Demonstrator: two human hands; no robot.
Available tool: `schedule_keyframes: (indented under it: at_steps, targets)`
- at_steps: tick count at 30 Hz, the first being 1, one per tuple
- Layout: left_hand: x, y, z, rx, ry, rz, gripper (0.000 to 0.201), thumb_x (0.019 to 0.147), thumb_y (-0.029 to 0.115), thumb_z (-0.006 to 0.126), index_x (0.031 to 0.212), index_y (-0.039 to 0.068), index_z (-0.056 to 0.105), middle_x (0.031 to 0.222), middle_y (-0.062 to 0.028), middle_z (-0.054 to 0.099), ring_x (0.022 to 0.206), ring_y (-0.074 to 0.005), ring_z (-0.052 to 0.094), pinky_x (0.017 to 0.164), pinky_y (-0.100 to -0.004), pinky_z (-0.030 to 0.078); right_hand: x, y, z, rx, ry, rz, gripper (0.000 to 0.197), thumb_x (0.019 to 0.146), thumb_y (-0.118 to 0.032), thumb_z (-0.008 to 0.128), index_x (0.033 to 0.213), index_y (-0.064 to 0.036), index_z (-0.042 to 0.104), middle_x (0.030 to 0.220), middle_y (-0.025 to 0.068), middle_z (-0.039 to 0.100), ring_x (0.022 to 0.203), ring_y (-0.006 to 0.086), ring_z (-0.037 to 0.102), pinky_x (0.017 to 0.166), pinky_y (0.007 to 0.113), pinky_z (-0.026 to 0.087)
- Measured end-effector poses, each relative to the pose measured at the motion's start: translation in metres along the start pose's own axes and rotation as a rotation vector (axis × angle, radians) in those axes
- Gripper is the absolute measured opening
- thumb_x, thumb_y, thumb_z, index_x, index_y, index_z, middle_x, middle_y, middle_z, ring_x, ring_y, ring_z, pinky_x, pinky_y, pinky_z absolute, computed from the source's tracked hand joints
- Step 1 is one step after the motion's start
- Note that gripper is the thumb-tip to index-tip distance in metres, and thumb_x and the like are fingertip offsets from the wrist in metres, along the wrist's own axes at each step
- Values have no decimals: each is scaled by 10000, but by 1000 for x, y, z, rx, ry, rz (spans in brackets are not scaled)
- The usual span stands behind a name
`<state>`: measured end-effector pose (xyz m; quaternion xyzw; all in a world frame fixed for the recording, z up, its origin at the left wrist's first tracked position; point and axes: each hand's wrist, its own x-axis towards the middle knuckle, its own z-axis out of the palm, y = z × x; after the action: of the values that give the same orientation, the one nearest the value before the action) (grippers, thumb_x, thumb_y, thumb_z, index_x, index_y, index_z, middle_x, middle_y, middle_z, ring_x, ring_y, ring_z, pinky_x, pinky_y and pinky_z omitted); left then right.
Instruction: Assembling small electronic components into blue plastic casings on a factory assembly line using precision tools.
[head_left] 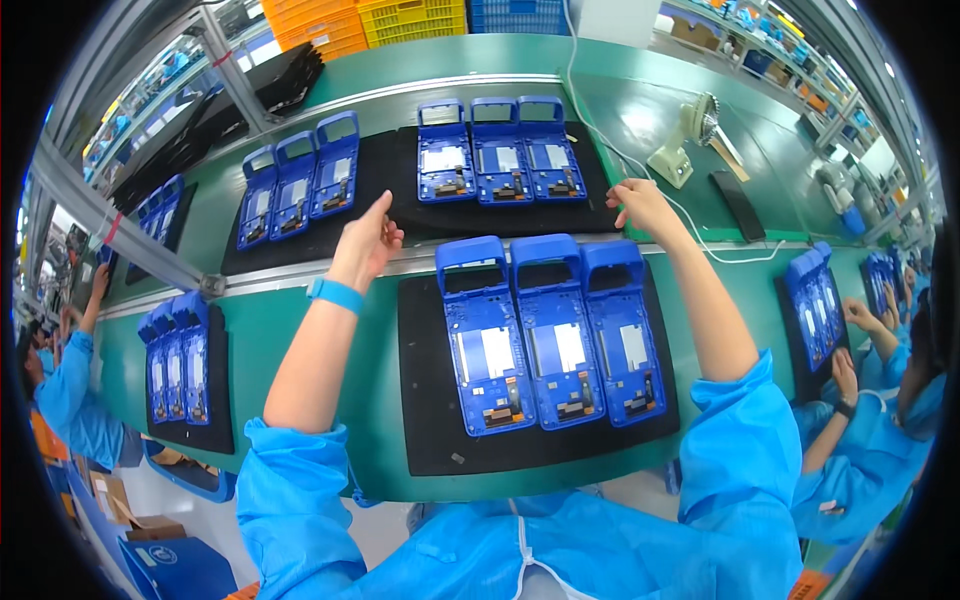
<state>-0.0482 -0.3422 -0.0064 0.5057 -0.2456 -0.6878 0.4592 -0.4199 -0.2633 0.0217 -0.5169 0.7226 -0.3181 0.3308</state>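
Note:
On the belt, a black mat (432,440) carries three blue plastic device housings (568,340), side by side, each with an open frame at its far end and circuit parts inside. Beyond the rail lies another black mat (500,218) with three similar housings (500,160). My left hand (370,240) hovers by that far mat's left edge, thumb raised and fingers loosely curled, holding nothing visible. Near its right edge is my right hand (645,207), fingers bent and apart with nothing seen in them. Whether the fingertips touch the mat, I cannot tell.
More housings (298,180) lie far left, others (178,365) on the belt at left. A small fan (688,140), a dark flat object (737,205) and a white cable (690,222) are at right. A metal post (115,225) rises at left. Co-workers (885,430) sit at both sides.

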Motion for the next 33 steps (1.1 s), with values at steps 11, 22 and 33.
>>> schedule_keyframes:
  at_steps: [11,22,33]
  targets:
    - [-22,44,-3,-37,-269,119,178,794,158,564,657,65,501,572,-6,491,497,-113,441,448,-217,331,21,15,13,-136,-10,91,288,834,-203,460,772,66,539,718,139,603,512,176,584,464,318,419]
    - [25,32,-14,46,-338,145,112,816,157,555,726,95,531,655,10,551,516,-86,470,459,-206,334,31,-22,2,603,-120,112,277,700,-199,733,789,-90,494,559,-80,344,406,15,255,367,203,182]
    - [-35,76,-12,-80,-463,445,57,816,137,572,812,84,552,747,3,576,565,-74,461,484,-197,339,7,-62,-34,574,-44,-96,253,711,-204,722,714,-97,493,565,-79,376,413,4,247,364,185,144]
